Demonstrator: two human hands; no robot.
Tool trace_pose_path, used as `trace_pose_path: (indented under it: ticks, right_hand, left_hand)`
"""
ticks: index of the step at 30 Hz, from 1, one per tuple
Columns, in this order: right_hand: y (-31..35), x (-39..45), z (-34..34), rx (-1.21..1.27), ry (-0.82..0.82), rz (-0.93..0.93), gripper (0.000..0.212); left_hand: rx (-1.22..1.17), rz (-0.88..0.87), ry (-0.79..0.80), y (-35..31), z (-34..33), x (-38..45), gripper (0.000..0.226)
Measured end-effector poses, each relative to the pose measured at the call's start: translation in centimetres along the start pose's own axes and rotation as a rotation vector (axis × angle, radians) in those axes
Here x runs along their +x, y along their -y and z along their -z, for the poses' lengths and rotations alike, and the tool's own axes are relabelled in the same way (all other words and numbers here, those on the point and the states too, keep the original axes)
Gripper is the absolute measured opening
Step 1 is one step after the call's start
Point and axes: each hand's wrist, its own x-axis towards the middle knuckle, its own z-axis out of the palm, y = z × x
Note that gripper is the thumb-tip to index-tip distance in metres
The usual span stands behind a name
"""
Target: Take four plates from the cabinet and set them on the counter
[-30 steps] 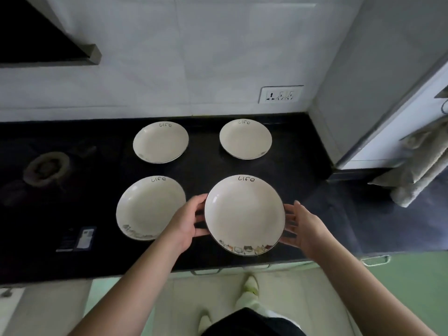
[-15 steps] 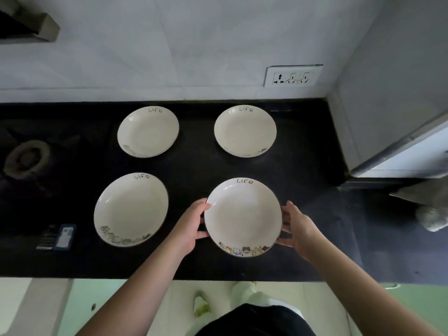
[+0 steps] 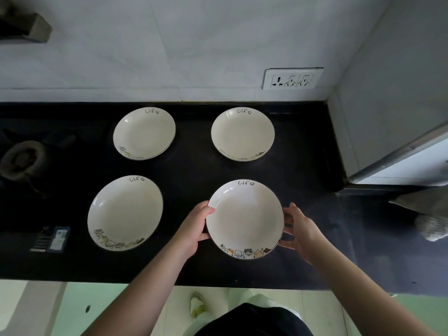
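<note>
On the black worktop point(image 3: 189, 180) I had three plates lying apart in a square layout, so the fourth plate point(image 3: 244, 219) sat in the open corner nearest the wall socket point(image 3: 292, 78) side. My left hand point(image 3: 194, 229) curled on its rim; my right hand point(image 3: 301, 229) cupped the opposite edge, fingers spread.

Right hand's fingers point(image 3: 288, 215) partly hidden under front-right plate point(image 3: 244, 219) — cloth point(image 3: 430, 217) cropped.

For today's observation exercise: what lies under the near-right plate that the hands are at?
Under the near-right plate the black counter shows all round its rim. The left hand grips one edge and the right hand the other. Fingertips and the counter directly beneath are covered.
</note>
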Motion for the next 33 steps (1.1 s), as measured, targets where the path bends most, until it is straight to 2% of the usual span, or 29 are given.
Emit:
trace_pose_path:
  ticks: [8, 18, 26, 30, 33]
  right_hand:
    - [-0.2, 0.0, 0.2, 0.007, 0.012, 0.015, 0.047]
    - [0.6, 0.0, 0.5, 0.015, 0.027, -0.003, 0.048]
    - [0.9, -0.1, 0.2, 0.023, 0.013, -0.005, 0.05]
    - [1.0, 0.1, 0.0, 0.045, 0.004, 0.007, 0.05]
    - [0.8, 0.1, 0.0, 0.054, -0.007, 0.012, 0.048]
  left_hand:
    - [0.142, -0.023, 0.046, -0.3, 0.3, 0.1, 0.038]
    - [0.018, -0.011, 0.022, -0.3, 0.2, -0.2, 0.026]
    - [0.005, -0.02, 0.04, -0.7, 0.3, -0.4, 0.018]
    - [-0.002, -0.023, 0.053, -1.0, 0.4, -0.2, 0.03]
    - [0.004, -0.005, 0.066, -1.3, 0.7, -0.1, 0.027]
